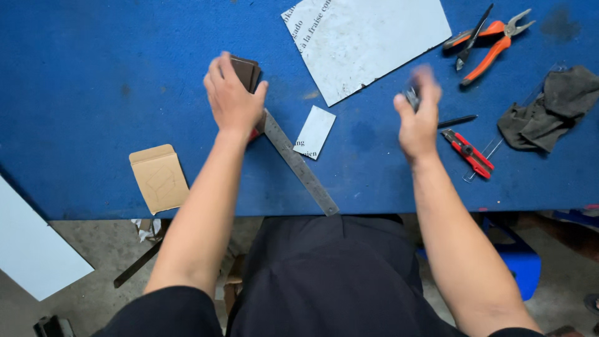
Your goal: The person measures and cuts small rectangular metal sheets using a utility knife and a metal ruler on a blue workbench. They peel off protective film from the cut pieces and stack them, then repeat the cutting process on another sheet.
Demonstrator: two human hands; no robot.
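your blue table [93,75] carries a white sheet [368,40] and a steel ruler [299,163]. your left hand [232,100] grips brown cards [246,72], fingers wrapped around them above the ruler. your blurred right hand [418,115] pinches a small grey object [412,97].

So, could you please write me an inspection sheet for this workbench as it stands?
Surface: blue table, scuffed, darker stains.
Job's things: stack of dark brown pieces under the left hand; small dark object, blurred, in the right hand.
Clutter: steel ruler, white sheet, small white card, cardboard piece, orange pliers, red cutter, grey rag.
Hands: left grips the stack; right closed on the object.
Cables: nothing seen.
Surroundings: concrete floor, blue stool.
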